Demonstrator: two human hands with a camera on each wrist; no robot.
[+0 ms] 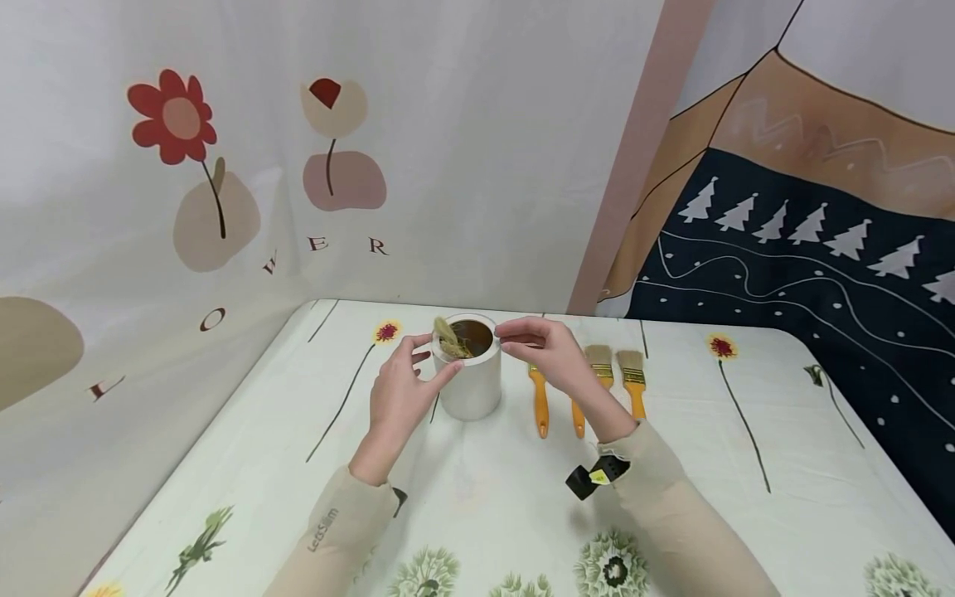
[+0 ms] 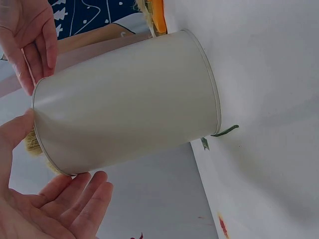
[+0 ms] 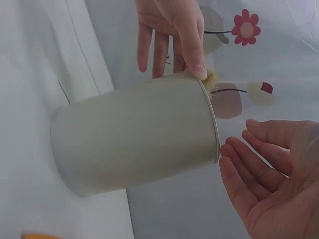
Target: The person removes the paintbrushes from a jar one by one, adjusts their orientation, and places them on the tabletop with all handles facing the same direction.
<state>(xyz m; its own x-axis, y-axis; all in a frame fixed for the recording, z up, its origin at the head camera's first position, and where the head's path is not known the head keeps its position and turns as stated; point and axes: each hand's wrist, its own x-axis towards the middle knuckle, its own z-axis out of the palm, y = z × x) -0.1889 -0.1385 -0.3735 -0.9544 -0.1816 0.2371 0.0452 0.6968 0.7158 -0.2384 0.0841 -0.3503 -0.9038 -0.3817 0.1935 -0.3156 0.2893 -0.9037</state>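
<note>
A white cylindrical canister [image 1: 471, 391] stands upright on the table, open at the top with a brown inside. A yellowish-green, bristly tuft [image 1: 449, 338] lies in its mouth and leans over the left part of the rim; its exact kind is unclear. My left hand [image 1: 398, 390] holds the canister by its upper left side, thumb on the near rim and fingers around the far side. On the opposite side, my right hand [image 1: 550, 350] has its fingertips at the rim, fingers nearly straight. Between the right thumb and fingers, nothing shows in the right wrist view [image 3: 274, 174].
Three paintbrushes with orange handles lie right of the canister, partly behind the right forearm; one brush [image 1: 632, 381] is outermost. A flower-printed cloth [image 1: 477, 497] covers the table. Printed curtains [image 1: 477, 149] hang behind it and at the sides.
</note>
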